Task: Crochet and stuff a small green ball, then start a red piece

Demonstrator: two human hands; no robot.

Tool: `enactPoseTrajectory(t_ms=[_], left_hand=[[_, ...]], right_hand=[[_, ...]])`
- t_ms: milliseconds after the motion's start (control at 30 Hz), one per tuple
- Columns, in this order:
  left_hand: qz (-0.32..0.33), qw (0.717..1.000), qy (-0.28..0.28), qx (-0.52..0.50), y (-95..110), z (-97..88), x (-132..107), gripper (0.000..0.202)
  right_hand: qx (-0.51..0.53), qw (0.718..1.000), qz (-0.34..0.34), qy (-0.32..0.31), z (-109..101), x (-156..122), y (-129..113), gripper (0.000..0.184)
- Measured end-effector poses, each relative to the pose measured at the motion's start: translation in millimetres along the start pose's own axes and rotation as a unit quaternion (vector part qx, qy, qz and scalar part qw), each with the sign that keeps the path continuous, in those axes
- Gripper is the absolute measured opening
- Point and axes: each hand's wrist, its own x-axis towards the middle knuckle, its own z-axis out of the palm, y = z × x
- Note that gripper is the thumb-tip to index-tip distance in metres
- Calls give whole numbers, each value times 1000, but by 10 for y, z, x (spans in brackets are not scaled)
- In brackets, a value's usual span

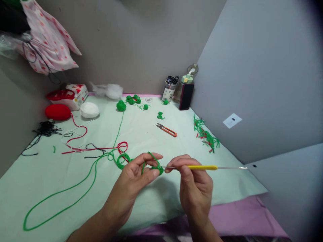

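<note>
Between the thumb and fingers of my left hand (pixel 137 174) is a small green crochet piece (pixel 159 170), with green yarn looped over the index finger. My right hand (pixel 195 185) grips a crochet hook (pixel 202 167) by its yellow handle. The hook's left tip meets the green piece, and its other metal end points right. From my left hand the green yarn (pixel 88 178) trails in a long loop across the cloth and up to a green yarn ball (pixel 121 106). Beyond my hands lie orange thread snips (pixel 167 130) and a small green crocheted bit (pixel 160 115).
A red yarn ball (pixel 58 112), a white yarn ball (pixel 90 110) and black yarn (pixel 46 129) lie at left. Along the back stand a pen holder (pixel 168 91), a bottle (pixel 186 80) and a phone (pixel 186 96). Yarn scraps (pixel 205 134) lie by the right wall.
</note>
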Motion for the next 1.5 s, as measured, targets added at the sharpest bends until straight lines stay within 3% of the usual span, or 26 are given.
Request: enactPoseTrajectory(t_ms=[133, 233, 367, 433, 533, 633, 800, 967, 1133, 1333, 1500], left_hand=[[7, 1000, 1, 5, -14, -9, 5, 25], [12, 1000, 6, -8, -16, -3, -4, 39], [11, 998, 17, -52, -16, 25, -23, 66], [-21, 995, 11, -92, -13, 45, -23, 71], [-79, 985, -6, -151, 0, 64, -8, 72], [-98, 981, -12, -165, 24, 51, 5, 69], [-90, 983, -10, -160, 74, -1, 15, 59], [-75, 987, -29, -137, 96, -10, 39, 49], [-61, 993, -15, -100, 66, -34, 32, 48], [-60, 996, -20, -63, 52, -13, -4, 60], [-57, 996, -16, -60, 68, 10, -15, 66]], right_hand=[[-24, 999, -22, -7, 9, 12, -23, 23], [-112, 992, -55, -19, 1, -3, -29, 21], [-319, 919, -220, -77, -20, -91, 57, 37], [-320, 910, -250, -82, -15, -125, 113, 46], [-219, 959, -170, -57, 11, -110, 138, 45], [-136, 985, -97, -47, 21, -51, 101, 34], [-28, 1000, 0, -2, -28, 3, 73, 19], [121, 986, 113, 24, -30, 61, 58, 18], [141, 981, 124, 37, -21, 70, 29, 17], [107, 991, 85, 8, -14, 50, 23, 16], [88, 994, 62, 20, 2, 56, 14, 17]])
